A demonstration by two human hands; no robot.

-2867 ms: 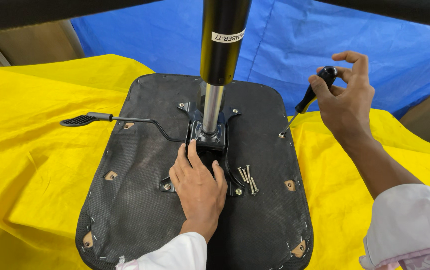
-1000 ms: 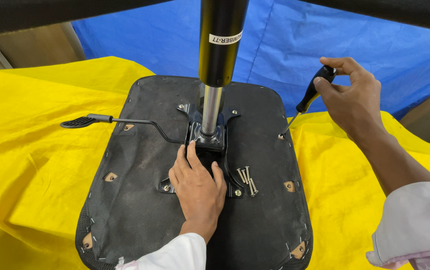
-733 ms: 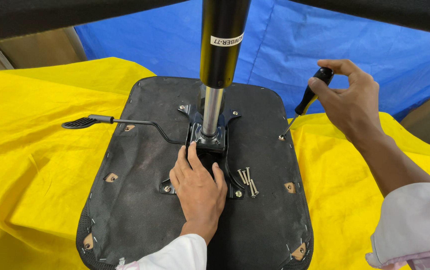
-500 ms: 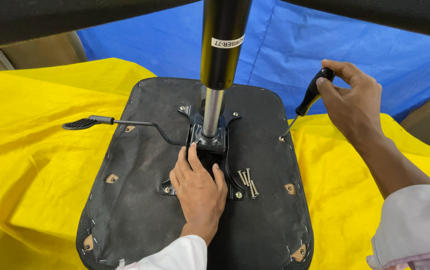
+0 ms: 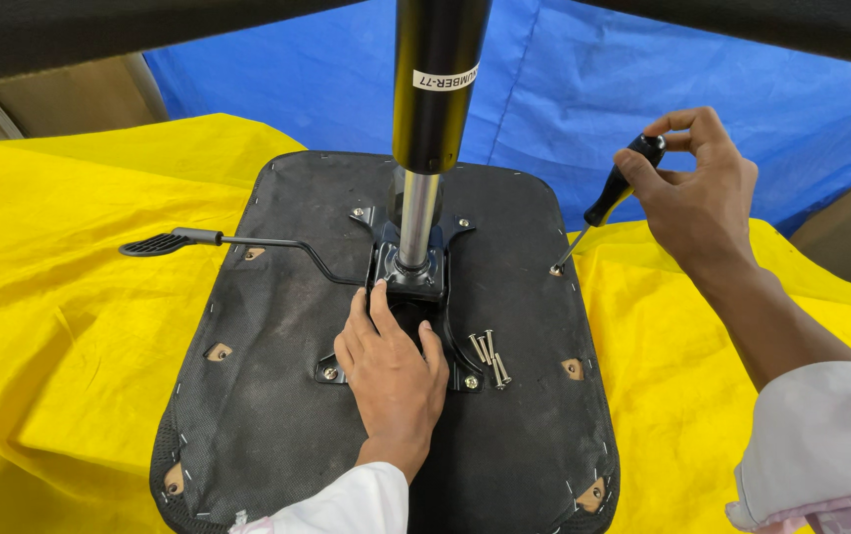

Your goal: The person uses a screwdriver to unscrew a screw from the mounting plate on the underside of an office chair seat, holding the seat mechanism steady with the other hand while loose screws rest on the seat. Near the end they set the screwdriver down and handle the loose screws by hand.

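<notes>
our left hand [image 5: 393, 361] lies spread on the black seat underside [image 5: 277, 376], centre frame; right hand [image 5: 699, 193] pinches the screwdriver [image 5: 605, 203], upper right.

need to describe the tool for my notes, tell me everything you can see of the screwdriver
The screwdriver has a black handle and a thin metal shaft. It is tilted, handle up and to the right, tip down and to the left. The right hand grips the handle top with fingers curled around it. The tip rests at a hole near the right edge of the black seat underside, beside the yellow sheet. The tip's type is too small to tell.
</notes>
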